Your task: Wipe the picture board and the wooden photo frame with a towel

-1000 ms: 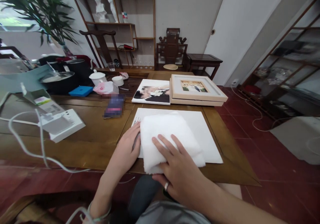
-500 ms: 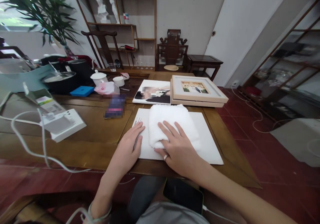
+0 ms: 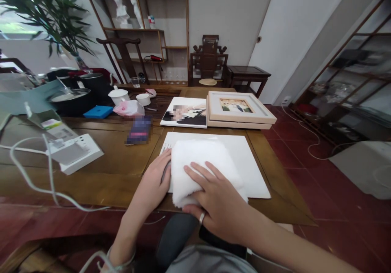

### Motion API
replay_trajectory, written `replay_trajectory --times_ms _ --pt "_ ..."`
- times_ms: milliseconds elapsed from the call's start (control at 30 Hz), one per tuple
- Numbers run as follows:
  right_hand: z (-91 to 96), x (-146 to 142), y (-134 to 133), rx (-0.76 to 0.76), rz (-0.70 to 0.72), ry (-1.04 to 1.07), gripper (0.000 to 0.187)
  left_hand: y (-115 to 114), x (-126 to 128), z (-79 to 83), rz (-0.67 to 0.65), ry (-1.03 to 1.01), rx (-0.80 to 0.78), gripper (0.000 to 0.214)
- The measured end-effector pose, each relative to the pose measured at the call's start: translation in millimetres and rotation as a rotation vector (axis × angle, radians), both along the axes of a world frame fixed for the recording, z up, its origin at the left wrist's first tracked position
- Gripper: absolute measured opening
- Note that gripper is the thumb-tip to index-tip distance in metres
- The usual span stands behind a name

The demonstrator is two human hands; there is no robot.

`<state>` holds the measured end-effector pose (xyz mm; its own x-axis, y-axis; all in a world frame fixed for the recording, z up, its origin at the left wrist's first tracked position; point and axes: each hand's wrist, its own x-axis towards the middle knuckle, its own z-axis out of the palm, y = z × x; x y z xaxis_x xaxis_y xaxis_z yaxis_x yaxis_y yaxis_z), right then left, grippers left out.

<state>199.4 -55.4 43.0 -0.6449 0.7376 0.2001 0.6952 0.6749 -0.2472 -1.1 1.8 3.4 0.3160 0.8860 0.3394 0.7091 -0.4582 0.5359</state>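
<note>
A folded white towel (image 3: 201, 155) lies over the near part of a flat white board (image 3: 244, 159) on the wooden table. My right hand (image 3: 210, 195), with a ring on it, grips the towel from its near side. Its fingers are spread over the top and the thumb is at the lower edge. The flat palm of my left hand (image 3: 154, 179) rests at the board's left edge, fingers stretched out and thumb apart, close beside the towel. Small print shows at the board's upper left corner.
Behind the board lie a photo print (image 3: 186, 114) and stacked picture frames (image 3: 241, 108). To the left are a blurred dark packet (image 3: 139, 130), an opened white box (image 3: 76, 153) with a white cable (image 3: 50, 171), a blue box (image 3: 98, 111), a lidded cup (image 3: 118, 96) and a black pot (image 3: 71, 102).
My right hand has drawn the towel towards me and slightly left, so it now overhangs the board's near edge. My left hand stays at the board's left edge.
</note>
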Motion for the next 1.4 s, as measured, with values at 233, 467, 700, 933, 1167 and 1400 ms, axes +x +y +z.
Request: replay_trajectory --times_ms 233,467,700,933,1167,1400 --pt "-3.8 -0.7 11.4 0.055 -0.069 0.05 0.037 0.8 -1.1 -4.5 0.013 0.006 0.032 0.041" --pt "-4.1 -1.9 11.8 0.033 -0.087 0.045 0.038 -0.1 -0.3 -2.9 0.017 -0.002 0.02 0.041" --pt "-6.6 -3.8 11.1 0.032 -0.093 0.052 0.037 -0.3 -0.3 -3.1 0.017 -0.001 0.026 0.04" --pt "-7.4 -3.5 11.6 0.027 -0.102 0.046 0.038 -0.2 -0.5 -4.4 0.019 -0.001 0.022 0.042" --pt "-11.1 -8.8 -5.1 0.033 -0.106 0.021 0.039 0.1 0.6 -1.1 0.002 -0.003 0.016 0.042" --pt "-7.7 -3.6 -3.1 0.013 -0.058 0.018 0.038 0.0 0.1 -0.4 -0.005 0.005 0.018 0.043"
